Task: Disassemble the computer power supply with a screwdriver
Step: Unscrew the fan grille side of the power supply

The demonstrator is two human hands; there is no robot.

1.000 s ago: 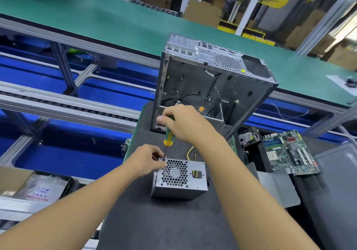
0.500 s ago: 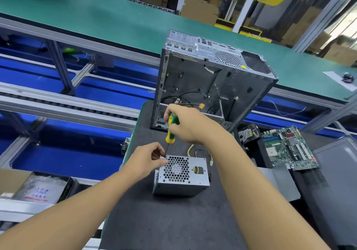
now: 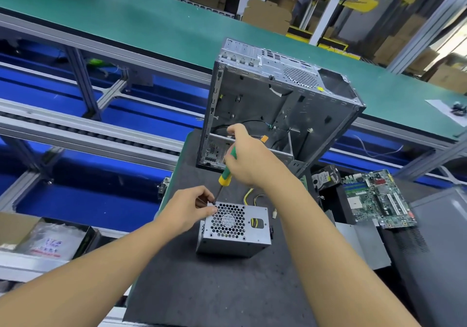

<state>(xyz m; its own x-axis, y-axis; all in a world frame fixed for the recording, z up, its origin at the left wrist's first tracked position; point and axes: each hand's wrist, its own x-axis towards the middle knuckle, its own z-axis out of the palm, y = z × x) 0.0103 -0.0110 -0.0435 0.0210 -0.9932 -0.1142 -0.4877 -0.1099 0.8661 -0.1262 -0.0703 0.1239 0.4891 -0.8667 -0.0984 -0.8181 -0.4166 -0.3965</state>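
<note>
PSU [image 3: 235, 228] sits fan-up on worktop [image 3: 202, 288]. Right grip [image 3: 249, 157] closed round screwdriver [image 3: 225, 177], tip on PSU's far-left corner. Left grip [image 3: 192, 208] pinches that corner, just beside the tip.

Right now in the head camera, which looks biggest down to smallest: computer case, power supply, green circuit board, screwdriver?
1. computer case
2. power supply and green circuit board: they look about alike, so I won't rank them.
3. screwdriver, partly hidden in the right hand
</note>
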